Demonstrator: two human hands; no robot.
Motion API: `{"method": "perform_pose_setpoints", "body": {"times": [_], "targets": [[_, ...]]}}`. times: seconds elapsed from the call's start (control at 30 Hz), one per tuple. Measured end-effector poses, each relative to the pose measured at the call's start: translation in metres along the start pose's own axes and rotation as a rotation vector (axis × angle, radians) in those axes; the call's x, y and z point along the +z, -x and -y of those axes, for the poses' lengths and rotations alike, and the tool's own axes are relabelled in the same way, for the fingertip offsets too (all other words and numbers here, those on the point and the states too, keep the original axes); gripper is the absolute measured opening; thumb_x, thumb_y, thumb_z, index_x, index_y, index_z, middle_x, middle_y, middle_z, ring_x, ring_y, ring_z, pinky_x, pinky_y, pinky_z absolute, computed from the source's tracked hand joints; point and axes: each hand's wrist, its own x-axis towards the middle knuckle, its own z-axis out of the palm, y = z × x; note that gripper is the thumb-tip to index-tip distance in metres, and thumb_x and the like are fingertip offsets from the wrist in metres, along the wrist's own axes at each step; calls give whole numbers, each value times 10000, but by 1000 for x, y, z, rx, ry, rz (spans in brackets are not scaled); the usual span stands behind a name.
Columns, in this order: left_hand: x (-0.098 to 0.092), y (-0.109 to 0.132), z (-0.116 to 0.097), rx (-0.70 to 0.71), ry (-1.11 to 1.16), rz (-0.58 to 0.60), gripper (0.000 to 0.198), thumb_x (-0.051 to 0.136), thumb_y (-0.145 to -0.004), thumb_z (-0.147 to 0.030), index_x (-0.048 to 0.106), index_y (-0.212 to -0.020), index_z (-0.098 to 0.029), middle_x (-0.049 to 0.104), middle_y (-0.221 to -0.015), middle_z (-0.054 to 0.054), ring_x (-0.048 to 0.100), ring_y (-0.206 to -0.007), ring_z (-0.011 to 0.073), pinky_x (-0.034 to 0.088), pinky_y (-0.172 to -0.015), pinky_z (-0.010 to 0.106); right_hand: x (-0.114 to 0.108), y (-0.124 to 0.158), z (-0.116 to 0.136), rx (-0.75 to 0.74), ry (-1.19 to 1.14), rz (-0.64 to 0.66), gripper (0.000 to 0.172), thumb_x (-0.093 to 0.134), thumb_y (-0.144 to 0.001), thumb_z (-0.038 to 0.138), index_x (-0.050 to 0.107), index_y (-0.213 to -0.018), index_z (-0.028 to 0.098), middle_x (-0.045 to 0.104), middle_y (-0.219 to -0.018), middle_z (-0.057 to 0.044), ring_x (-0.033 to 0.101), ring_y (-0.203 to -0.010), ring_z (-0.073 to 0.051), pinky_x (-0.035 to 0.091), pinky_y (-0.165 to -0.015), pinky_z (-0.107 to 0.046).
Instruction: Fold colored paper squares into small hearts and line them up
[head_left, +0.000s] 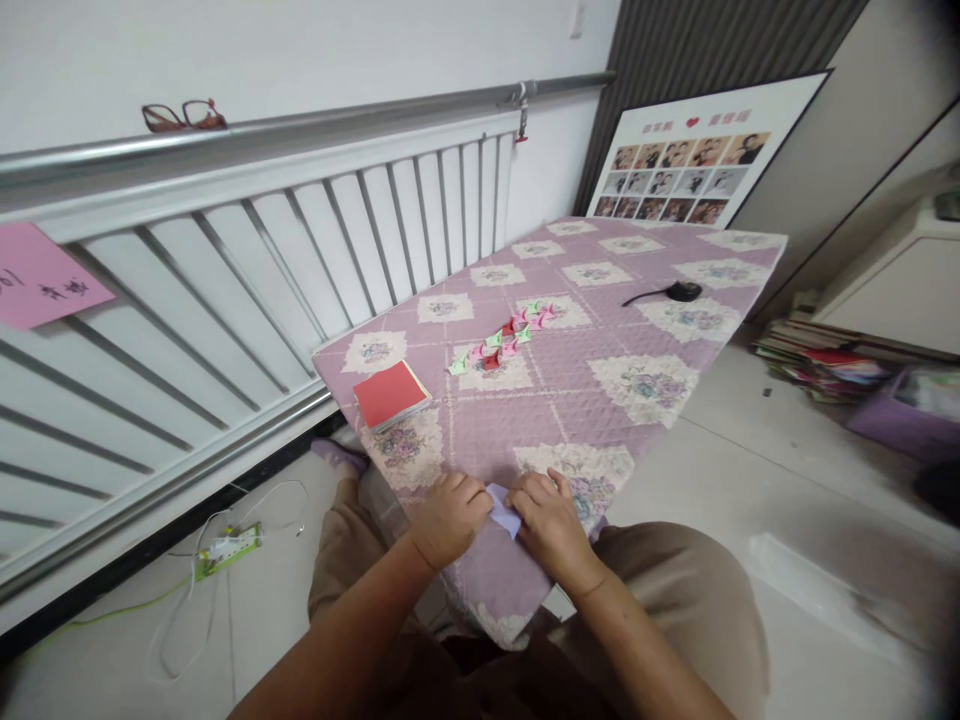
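Between my two hands, near the table's front corner, is a small folded piece of pale purple paper (504, 513). My left hand (448, 515) is closed on its left edge, fingers bent. On the paper's right side, my right hand (549, 515) grips it with curled fingers. Folds show in the paper, but its exact shape is partly hidden by my fingers. Farther up the cloth lie several small folded paper pieces (492, 359) in pink, green and red, set in two slanting rows. A stack of coloured paper with a red sheet on top (391, 393) lies to the left.
A purple floral cloth (517, 420) covers the table. A black round object with a cable (683, 291) sits at the right. A white radiator (315, 250) runs along the left, with glasses (184, 116) above. A power strip (229, 550) lies on the floor.
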Motion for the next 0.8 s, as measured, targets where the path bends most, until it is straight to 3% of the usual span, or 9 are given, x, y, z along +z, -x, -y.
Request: {"method": "perform_pose_setpoints", "body": {"times": [0.17, 0.4, 0.53, 0.7, 0.8], "targets": [[17, 19, -5, 59, -94, -16, 179, 450, -946, -260, 575, -827, -213, 577, -828, 18, 472, -796, 192, 336, -702, 360, 12, 20, 2, -20, 26, 57, 204, 520, -759, 25, 592, -785, 214, 621, -839, -12, 524, -911, -188, 213, -1025, -438], [17, 31, -14, 8, -46, 79, 131, 510, -919, -275, 584, -832, -212, 586, -851, 15, 475, -821, 196, 330, -729, 368, 11, 30, 4, 19, -123, 132, 190, 560, -746, 46, 598, -812, 220, 609, -854, -5, 526, -904, -185, 263, -994, -413], [13, 35, -22, -138, 73, 120, 88, 553, -894, -271, 620, -863, -223, 611, -921, 15, 493, -888, 197, 336, -775, 370, 8, 32, 3, 67, -178, 153, 190, 577, -761, 64, 613, -842, 233, 608, -886, -6, 527, -933, -191, 266, -977, -417], [11, 37, -28, -409, 269, 31, 55, 622, -831, -234, 644, -785, -217, 617, -922, 17, 503, -916, 194, 333, -843, 372, 8, 35, -5, 138, -164, 128, 52, 636, -802, 181, 613, -806, 227, 604, -891, -17, 519, -937, -209, 304, -907, -391], [11, 37, -30, -506, 317, 8, 60, 649, -802, -232, 637, -749, -207, 610, -889, 21, 506, -907, 203, 337, -848, 376, 9, 35, -7, 184, -122, 116, 95, 644, -822, 270, 602, -755, 217, 592, -873, -28, 503, -906, -215, 326, -847, -367]]}}
